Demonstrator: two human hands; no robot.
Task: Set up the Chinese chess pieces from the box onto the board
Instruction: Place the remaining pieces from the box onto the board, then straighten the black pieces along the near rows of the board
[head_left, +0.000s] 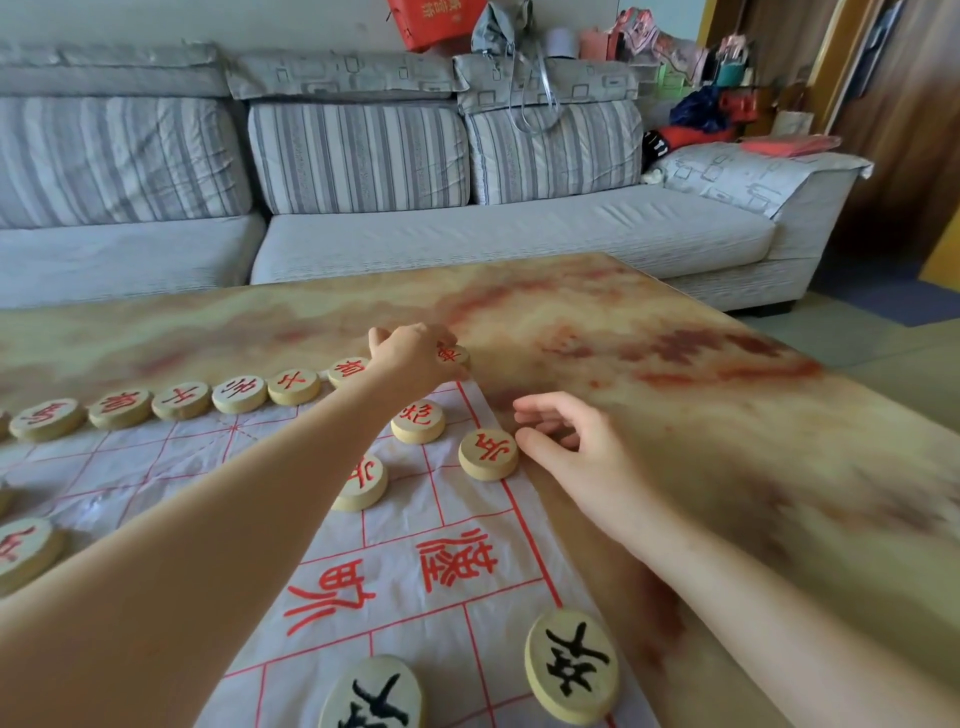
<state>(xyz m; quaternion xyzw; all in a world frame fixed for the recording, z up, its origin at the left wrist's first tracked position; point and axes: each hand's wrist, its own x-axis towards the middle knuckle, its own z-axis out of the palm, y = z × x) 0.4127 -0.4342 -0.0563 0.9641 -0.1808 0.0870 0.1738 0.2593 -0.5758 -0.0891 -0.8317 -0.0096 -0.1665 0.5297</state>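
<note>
Left hand (415, 358) curls over the corner piece (456, 356), grip hidden behind the knuckles. Right hand (566, 441) has its fingers loosely apart, thumb touching the red soldier piece (488, 453).

Left hand (415, 353) gripping corner piece (457, 356), right hand (566, 441) loose beside edge piece (488, 453), paper board (400, 525)

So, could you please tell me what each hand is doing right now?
Left hand: grips the red corner piece.
Right hand: open, fingers relaxed, thumb beside a red edge piece.
</note>
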